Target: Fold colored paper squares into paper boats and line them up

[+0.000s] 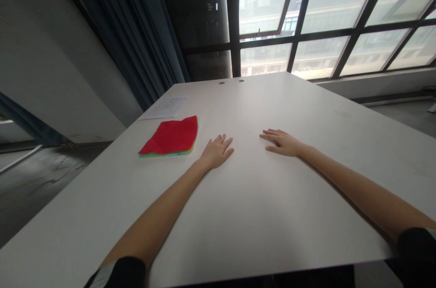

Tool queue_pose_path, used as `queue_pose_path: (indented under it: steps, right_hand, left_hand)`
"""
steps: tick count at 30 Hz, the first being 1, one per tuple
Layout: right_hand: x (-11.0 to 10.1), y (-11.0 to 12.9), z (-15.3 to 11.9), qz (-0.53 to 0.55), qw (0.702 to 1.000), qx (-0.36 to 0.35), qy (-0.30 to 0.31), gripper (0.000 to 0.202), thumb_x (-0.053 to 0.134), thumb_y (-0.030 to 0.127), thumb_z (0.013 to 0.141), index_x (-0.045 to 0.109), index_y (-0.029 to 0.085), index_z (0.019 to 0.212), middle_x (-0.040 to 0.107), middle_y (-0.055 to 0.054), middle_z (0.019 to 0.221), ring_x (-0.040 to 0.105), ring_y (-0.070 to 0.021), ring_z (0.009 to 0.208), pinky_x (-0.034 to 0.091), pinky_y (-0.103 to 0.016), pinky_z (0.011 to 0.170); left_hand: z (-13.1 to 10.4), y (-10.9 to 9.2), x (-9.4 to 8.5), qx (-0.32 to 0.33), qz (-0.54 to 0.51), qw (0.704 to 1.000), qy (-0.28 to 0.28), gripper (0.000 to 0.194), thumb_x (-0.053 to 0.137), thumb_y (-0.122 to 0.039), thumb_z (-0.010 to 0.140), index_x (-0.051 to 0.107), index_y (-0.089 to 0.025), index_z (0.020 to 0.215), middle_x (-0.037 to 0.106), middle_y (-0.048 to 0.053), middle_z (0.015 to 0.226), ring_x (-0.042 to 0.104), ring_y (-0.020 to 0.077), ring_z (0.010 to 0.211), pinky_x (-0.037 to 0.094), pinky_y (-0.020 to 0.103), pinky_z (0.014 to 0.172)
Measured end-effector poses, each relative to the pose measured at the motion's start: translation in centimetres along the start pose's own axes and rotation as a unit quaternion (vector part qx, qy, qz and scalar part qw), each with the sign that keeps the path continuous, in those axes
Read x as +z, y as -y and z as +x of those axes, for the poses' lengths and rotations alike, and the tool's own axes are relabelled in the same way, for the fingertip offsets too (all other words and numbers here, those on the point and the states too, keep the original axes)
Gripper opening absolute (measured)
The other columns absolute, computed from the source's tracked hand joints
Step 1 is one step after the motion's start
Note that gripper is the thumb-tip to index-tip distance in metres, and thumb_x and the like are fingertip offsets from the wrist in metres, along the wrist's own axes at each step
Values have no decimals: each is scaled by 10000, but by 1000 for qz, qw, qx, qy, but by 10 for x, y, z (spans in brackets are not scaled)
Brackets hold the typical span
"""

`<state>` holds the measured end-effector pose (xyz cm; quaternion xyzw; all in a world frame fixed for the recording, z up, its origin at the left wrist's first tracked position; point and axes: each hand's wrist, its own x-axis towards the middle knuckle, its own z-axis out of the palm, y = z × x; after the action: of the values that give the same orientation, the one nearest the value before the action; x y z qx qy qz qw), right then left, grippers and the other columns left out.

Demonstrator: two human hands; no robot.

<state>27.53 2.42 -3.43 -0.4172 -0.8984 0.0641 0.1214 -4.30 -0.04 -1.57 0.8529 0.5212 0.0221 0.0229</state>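
Red cloth [172,136] tops a stack with yellow and pale green edges, lying left of centre in the frame on the white surface [235,215]. The left hand [217,151], just right of the stack, rests palm down; its grip is open, fingers spread, holding nothing. The right hand [281,142], right of centre, lies flat, its grip likewise open and unloaded.
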Motion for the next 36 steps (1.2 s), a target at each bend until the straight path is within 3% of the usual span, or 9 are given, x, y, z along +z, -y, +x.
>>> queue_pose_path:
  steps: [30,34,36]
  right_hand:
    - [-1,1,-2,11,1000,-1,-8,635,393,604,817,371,284,1365,357,-80,1422,324,-305,1301,254,-528,1051]
    - [-2,3,-2,6,1000,5,-7,634,389,604,820,375,279,1364,361,-81,1421,329,-300,1299,257,-519,1053]
    - [-2,3,-2,4,1000,6,-8,633,390,601,821,378,273,1363,367,-81,1418,330,-296,1300,260,-507,1055]
  left_hand:
    - [-2,-1,-1,-6,-3,1000,-6,547,228,-508,899,308,-253,1376,256,89,1472,206,250,1357,223,485,1057]
    - [-1,3,-9,27,10,1000,4,535,253,-497,894,347,-240,1354,314,101,1444,271,252,1330,266,459,1039]
    - [-2,10,-19,27,41,999,-20,490,301,-464,887,428,-220,1292,397,108,1389,345,248,1284,296,423,1027]
